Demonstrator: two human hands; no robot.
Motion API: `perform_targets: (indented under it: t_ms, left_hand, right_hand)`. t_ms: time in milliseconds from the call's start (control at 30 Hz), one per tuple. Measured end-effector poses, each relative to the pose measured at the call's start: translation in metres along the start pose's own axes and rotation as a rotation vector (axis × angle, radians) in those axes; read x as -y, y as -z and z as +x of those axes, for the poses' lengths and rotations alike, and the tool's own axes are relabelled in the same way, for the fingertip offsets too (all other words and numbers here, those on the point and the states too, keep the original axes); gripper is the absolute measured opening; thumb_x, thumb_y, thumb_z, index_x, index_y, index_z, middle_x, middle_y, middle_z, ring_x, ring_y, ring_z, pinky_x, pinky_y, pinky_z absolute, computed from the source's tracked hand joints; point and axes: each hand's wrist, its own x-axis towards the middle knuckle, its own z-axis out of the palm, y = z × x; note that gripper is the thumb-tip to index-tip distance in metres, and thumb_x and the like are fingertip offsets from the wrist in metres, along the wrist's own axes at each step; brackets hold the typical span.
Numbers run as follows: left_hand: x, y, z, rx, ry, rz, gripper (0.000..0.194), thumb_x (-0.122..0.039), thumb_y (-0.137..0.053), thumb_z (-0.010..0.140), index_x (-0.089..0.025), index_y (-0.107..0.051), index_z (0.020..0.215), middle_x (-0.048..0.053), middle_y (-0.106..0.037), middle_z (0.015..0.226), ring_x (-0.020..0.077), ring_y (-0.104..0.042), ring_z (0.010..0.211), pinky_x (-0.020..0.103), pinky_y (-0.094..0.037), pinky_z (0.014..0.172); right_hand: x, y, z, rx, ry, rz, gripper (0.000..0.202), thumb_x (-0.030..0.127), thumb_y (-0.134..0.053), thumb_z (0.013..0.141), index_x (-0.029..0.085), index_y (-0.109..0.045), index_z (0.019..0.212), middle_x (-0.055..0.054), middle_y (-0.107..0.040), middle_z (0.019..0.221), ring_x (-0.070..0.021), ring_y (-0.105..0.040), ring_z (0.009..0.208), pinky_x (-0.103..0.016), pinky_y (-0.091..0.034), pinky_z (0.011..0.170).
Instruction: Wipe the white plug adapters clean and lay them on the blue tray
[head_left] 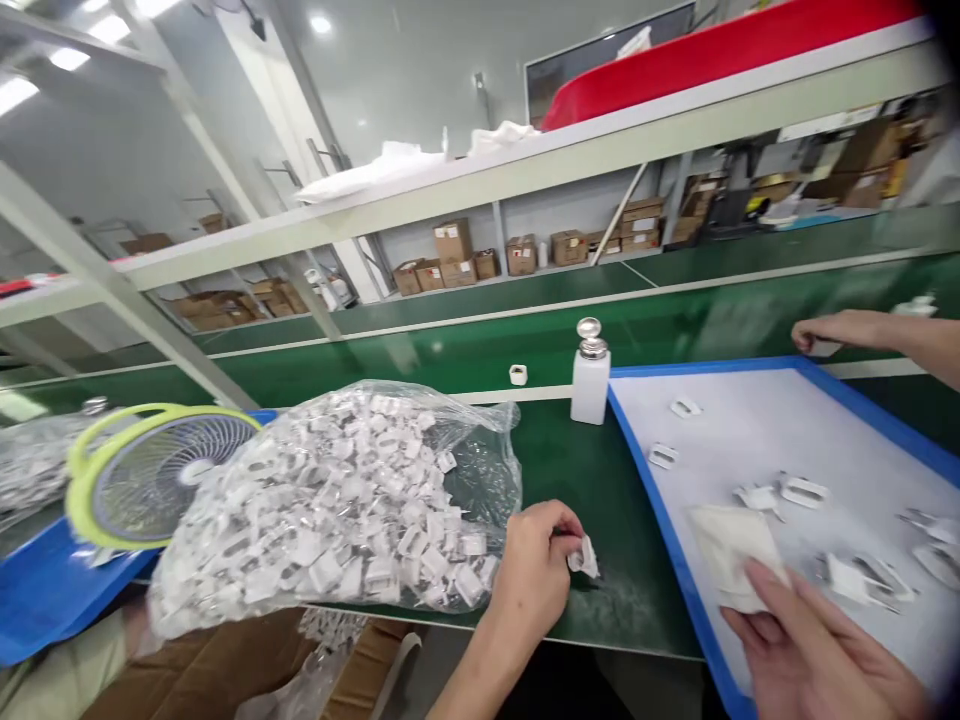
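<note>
Left hand [534,568]: thumb and index finger are pinched narrow on a small white part [585,560], held low above or against the dark green work surface [574,480]; contact with the surface cannot be confirmed. The fingertips cover one end of the part, and its full shape is hard to make out.

Right hand [821,640]: thumb and fingers are closed on a folded white cloth or pad [736,550], over the near side of the blue-rimmed tray [664,500]. The picture's lower edge cuts off this hand; the fingers beneath the pad are partly hidden. Exact material is unclear.

Inside the tray, loose white pieces [804,491] lie scattered; those near the right hand are blurred, and the tray runs out of view at lower right.

Left of the left hand, a clear plastic bag [352,500] holds many white parts, the film's glare obscuring single outlines. A white bottle [591,388] with a metallic top stands upright just beside the tray's far left corner. A green-rimmed fan [176,478] is partly covered by the bag. At upper right, another person's hand [817,335] reaches in, its held object mostly concealed.
</note>
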Motion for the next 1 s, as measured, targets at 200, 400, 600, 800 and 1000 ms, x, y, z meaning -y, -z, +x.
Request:
perform_targets:
  t_ms: [200, 400, 600, 800, 1000]
  left_hand:
    - [0.015, -0.008, -0.023, 0.108, -0.034, -0.064, 0.037, -0.004, -0.044, 0.092, -0.019, -0.069, 0.114, 0.011, -0.072, 0.113, 0.0236, -0.067, 0.102, 0.034, -0.05, 0.09]
    - [0.024, -0.01, -0.023, 0.2, -0.099, -0.051, 0.059, -0.004, -0.062, 0.084, -0.02, -0.058, 0.14, 0.011, -0.063, 0.139, 0.027, -0.058, 0.124, 0.04, -0.05, 0.106]
    - [0.032, -0.024, -0.015, 0.174, -0.215, -0.041, 0.053, 0.008, -0.043, 0.08, -0.019, -0.073, 0.113, 0.008, -0.074, 0.102, 0.0219, -0.062, 0.095, 0.031, -0.059, 0.078]
    - [0.043, -0.025, -0.012, 0.16, -0.241, 0.024, 0.055, 0.008, -0.043, 0.075, -0.014, -0.077, 0.113, 0.01, -0.077, 0.093, 0.0236, -0.064, 0.089, 0.035, -0.057, 0.079]
    - [0.037, -0.021, -0.008, 0.161, -0.268, 0.062, 0.044, 0.003, -0.046, 0.085, -0.014, -0.079, 0.108, 0.01, -0.077, 0.084, 0.0233, -0.064, 0.081, 0.032, -0.054, 0.073]
  right_hand:
    - [0.014, -0.025, -0.021, 0.069, -0.178, -0.196, 0.061, 0.054, -0.096, 0.052, 0.019, -0.079, 0.1, -0.007, -0.074, 0.112, -0.0236, -0.067, 0.105, -0.02, -0.059, 0.075]
    - [-0.016, -0.019, -0.024, 0.394, 0.506, -0.829, 0.031, 0.041, -0.055, 0.102, 0.021, -0.073, 0.117, -0.002, -0.064, 0.085, -0.0139, -0.063, 0.07, -0.021, -0.053, 0.062]
    - [-0.056, -0.027, -0.028, 0.475, 0.839, -1.06, 0.036, 0.019, -0.041, 0.104, 0.012, -0.069, 0.126, -0.006, -0.062, 0.086, -0.0159, -0.067, 0.069, -0.025, -0.055, 0.062]
    - [-0.071, -0.012, -0.04, 0.644, 0.968, -1.103, 0.037, 0.007, -0.04, 0.099, 0.012, -0.069, 0.121, -0.008, -0.064, 0.085, -0.0197, -0.069, 0.072, -0.03, -0.059, 0.066]
    - [-0.076, -0.012, -0.042, 0.626, 0.943, -1.128, 0.037, 0.006, -0.036, 0.101, 0.011, -0.065, 0.123, -0.01, -0.063, 0.09, -0.0215, -0.069, 0.077, -0.033, -0.057, 0.069]
